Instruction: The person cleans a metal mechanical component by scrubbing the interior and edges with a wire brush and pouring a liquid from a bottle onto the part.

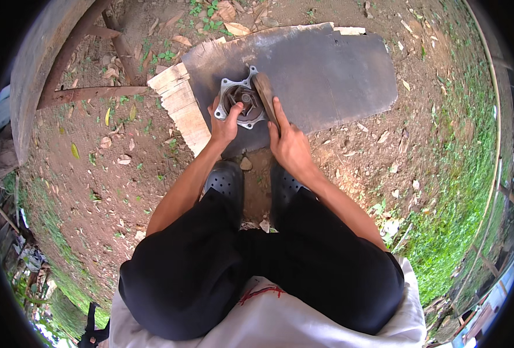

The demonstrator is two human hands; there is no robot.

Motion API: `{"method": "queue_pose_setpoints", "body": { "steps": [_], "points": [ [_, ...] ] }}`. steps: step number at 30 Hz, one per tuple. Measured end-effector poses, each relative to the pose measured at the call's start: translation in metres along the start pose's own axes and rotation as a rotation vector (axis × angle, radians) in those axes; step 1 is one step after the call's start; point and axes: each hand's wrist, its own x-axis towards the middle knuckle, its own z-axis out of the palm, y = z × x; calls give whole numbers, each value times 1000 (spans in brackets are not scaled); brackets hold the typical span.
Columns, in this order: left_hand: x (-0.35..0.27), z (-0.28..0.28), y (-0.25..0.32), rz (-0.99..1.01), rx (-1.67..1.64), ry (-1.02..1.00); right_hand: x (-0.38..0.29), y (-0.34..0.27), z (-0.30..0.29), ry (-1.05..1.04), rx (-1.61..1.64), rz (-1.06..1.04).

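A metal water pump (248, 96), with a vaned impeller in its round cavity and a flange with several bolt holes, is over a dark plywood sheet (335, 78). My left hand (225, 125) grips the pump's near left side, its thumb reaching over the rim towards the impeller. In my right hand (291, 143) is a long wooden tool (264, 89), perhaps a brush, its underside hidden. It lies along the right edge of the pump's flange and covers part of it. My right index finger is stretched along the wood.
Pale torn layers (183, 104) show at the plywood's left end. Brown timber pieces (95, 93) stand at the upper left. Bare soil with dry leaves (117, 161) surrounds the sheet, and grass (444, 243) grows at the right. My grey clogs (224, 182) are just below the sheet.
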Motion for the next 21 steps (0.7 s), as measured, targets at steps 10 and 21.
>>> {"method": "queue_pose_setpoints", "body": {
  "steps": [10, 21],
  "points": [
    [-12, 7, 7, 132, 380, 29, 73, 10, 1, 113, -41, -57],
    [6, -3, 4, 10, 193, -96, 60, 9, -12, 9, -120, -109]
  ]
}}
